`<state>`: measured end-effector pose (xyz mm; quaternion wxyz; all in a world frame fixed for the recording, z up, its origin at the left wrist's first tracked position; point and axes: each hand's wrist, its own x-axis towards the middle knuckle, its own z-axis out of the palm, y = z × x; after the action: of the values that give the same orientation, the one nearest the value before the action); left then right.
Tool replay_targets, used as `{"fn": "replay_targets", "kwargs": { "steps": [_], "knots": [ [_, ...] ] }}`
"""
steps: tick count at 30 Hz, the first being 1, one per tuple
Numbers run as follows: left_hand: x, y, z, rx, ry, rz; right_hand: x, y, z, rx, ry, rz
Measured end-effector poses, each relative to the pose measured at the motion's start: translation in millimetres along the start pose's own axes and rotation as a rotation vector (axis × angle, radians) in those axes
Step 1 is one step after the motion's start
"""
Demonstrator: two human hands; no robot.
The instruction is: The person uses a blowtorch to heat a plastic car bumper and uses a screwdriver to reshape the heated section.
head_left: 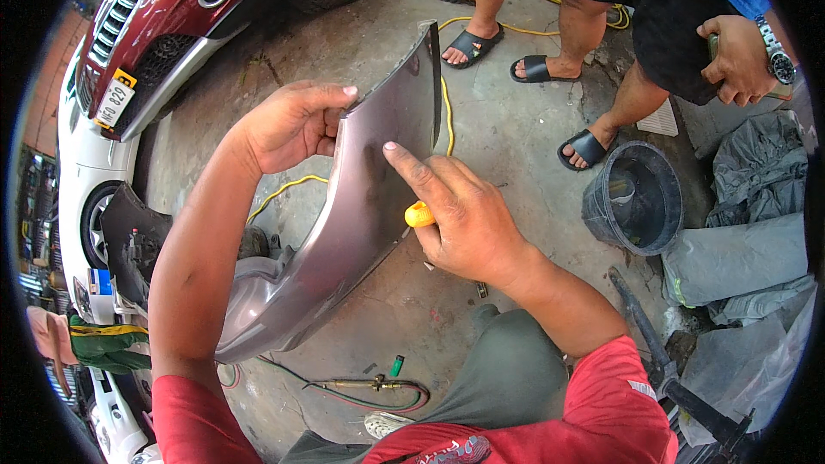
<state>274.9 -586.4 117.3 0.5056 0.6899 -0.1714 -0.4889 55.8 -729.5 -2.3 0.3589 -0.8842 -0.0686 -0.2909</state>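
Observation:
My left hand (292,125) grips the upper edge of a long, curved mauve car body panel (335,232), thumb along the rim, holding the panel up at a slant in front of me. My right hand (460,215) is closed round a small yellow object (419,215), perhaps a tool handle; most of it is hidden in the fingers. Its index finger reaches out to the panel's face, just right of my left hand. The panel has a dark narrow edge at its top end and a wider recessed shape at its lower left.
Red car (180,9), white car (86,155) and dark panel (129,236) at left. Two people's sandalled feet (584,150) ahead. Black bucket (606,215), grey sheeting (730,258) and metal bar (644,335) at right. Yellow cord (449,112), torch with hoses (378,384) on the concrete floor.

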Motion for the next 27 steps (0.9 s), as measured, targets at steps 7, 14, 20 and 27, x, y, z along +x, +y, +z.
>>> {"fn": "replay_targets", "kwargs": {
  "steps": [7, 14, 20, 27],
  "knots": [
    [-28, -8, 21, 0.137, 0.271, 0.307, -6, 15, 2, 0.09, 0.065, 0.061],
    [-44, -40, 45, 0.59, 0.47, 0.545, -26, 34, 13, 0.154, 0.074, 0.142],
    [-32, -59, 34, 0.949, 0.742, 0.623, -84, 61, 29, 0.152, -0.056, 0.395],
    [-24, -68, 22, 1.118, 0.699, 0.725, -121, 88, 47, 0.184, -0.19, 0.57]
  ]
}}
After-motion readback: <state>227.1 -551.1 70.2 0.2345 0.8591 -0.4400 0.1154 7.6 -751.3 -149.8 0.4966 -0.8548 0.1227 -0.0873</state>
